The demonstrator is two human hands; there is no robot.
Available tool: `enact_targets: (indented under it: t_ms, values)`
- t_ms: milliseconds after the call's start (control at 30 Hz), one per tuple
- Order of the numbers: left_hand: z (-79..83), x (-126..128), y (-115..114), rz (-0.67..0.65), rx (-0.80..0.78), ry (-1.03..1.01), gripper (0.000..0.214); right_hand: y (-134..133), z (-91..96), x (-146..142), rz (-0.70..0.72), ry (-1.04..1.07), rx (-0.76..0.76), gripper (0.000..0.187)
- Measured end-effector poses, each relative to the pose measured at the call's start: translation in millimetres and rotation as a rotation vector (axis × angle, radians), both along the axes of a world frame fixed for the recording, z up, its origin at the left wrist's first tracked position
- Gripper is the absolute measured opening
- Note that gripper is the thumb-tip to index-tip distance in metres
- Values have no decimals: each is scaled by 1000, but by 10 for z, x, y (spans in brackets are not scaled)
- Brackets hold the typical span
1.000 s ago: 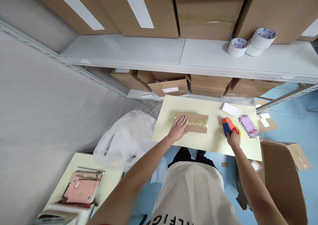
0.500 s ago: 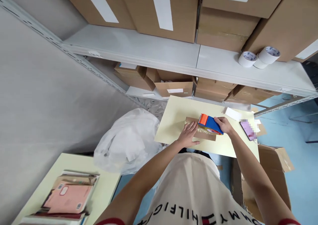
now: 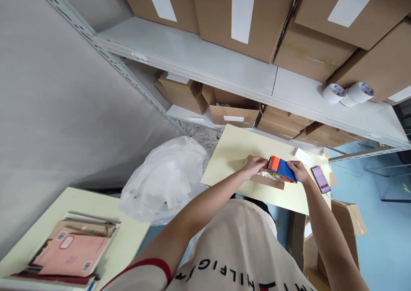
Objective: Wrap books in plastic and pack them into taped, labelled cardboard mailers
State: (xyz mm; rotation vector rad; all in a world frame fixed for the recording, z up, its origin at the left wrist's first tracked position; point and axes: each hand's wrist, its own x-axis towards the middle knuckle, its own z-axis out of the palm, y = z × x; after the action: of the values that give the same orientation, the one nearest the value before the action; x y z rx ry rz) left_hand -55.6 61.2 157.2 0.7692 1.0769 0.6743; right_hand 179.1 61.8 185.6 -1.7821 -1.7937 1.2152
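Note:
My right hand (image 3: pixel 298 171) is wrapped round the rear of a blue and orange tape dispenser (image 3: pixel 283 168). Beneath the dispenser lies a small flat cardboard box (image 3: pixel 272 182), with shiny clear tape on its top. My left hand (image 3: pixel 256 166) is closed at the orange front end of the dispenser, fingertips pinched together. Whatever sits between those fingertips is too small and hidden to make out. The box rests on a pale yellow table (image 3: pixel 236 143), its far side partly covered by my hands and the dispenser.
A phone (image 3: pixel 321 179) and a white paper piece (image 3: pixel 303 156) lie on the table's right. Left of it bulges a white plastic bag (image 3: pixel 163 175). Shelves (image 3: pixel 199 55) with cartons and tape rolls (image 3: pixel 334 93) stand ahead. An open carton (image 3: pixel 345 214) is at lower right; pink envelopes (image 3: pixel 72 250) lie lower left.
My left hand has lifted off the box, where it lay flat, and closed at the dispenser's front. The camera view has tilted and shifted; my right hand still holds the dispenser.

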Motion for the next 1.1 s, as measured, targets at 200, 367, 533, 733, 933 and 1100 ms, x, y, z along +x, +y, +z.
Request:
enact_targets:
  t_ms: [200,367,533,733,933,1100]
  values:
    - [55,-95,37,-5,43,152,15,-13,110,-108,71,-118,80,63]
    - [-147,-565,-33,94,23,276,19,-58,251,-188,164,-259,137,60]
    - [-443,-962,35,146,13,406,26,-34,266,-188,153,-370,130,61]
    - [-747,-870,111,54,60,503,26,20,206,-243,151,-447,125,61]
    - [-953,-736,-14,-43,192,657,22,-19,206,-277,124,-466,97,60]
    - [-1177,-694,-128,-128,343,894,77,-55,242,-312,127,-466,102,61]
